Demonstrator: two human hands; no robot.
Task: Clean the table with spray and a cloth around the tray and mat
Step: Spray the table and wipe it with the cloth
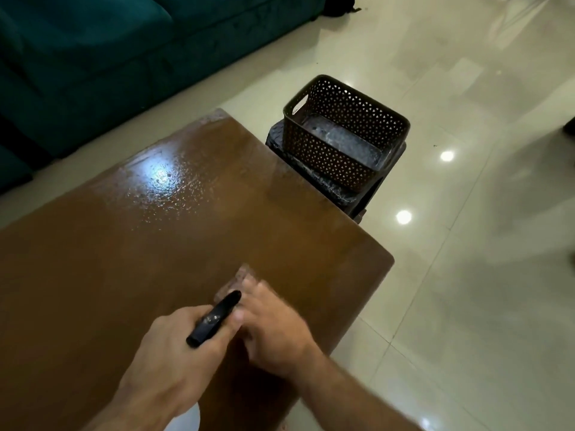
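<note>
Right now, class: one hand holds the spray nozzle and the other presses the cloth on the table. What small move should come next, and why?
Probably sweep the cloth under the right hand toward the droplets on the table: they look unwiped. The left hand already grips the spray head.

Both bare forearms reach forward side by side, the hands close together. The left hand [174, 346] has its fingers curled in a firm grip around a dark spray head [214, 317], knuckles up. The right hand [273, 325], blurred, lies palm down with fingers stretched forward.
</note>
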